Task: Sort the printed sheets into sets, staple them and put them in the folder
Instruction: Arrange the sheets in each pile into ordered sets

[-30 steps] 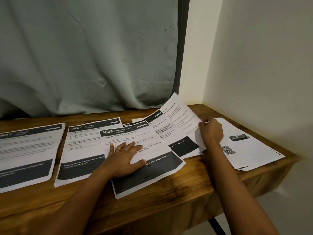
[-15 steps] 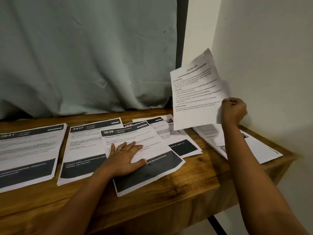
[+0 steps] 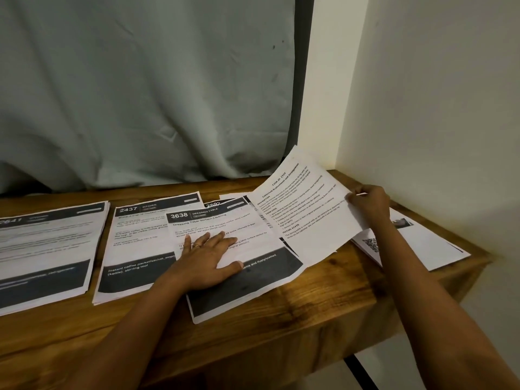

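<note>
Printed sheets lie in sets along a wooden table (image 3: 309,302). My left hand (image 3: 209,261) rests flat on the sheet headed 3638 (image 3: 253,266), fingers straight, a ring on one finger. My right hand (image 3: 368,202) pinches the right edge of a white text sheet (image 3: 306,215) and holds it low and tilted over the pile headed 2692 (image 3: 225,204), mostly hiding that pile. Left of the 3638 sheet sits the pile headed 2437 (image 3: 135,249), and at the far left another dark-banded pile (image 3: 42,249). No stapler or folder is in view.
A stack of white sheets with a QR code (image 3: 422,246) lies at the table's right end, close to the wall corner (image 3: 351,153). A grey-green curtain (image 3: 140,94) hangs behind the table. The table's front edge runs below my forearms.
My right hand picked the text sheet off the right side, raised it upright, then brought it down and leftwards over the 2692 pile. My left hand stayed flat on the 3638 sheet.
</note>
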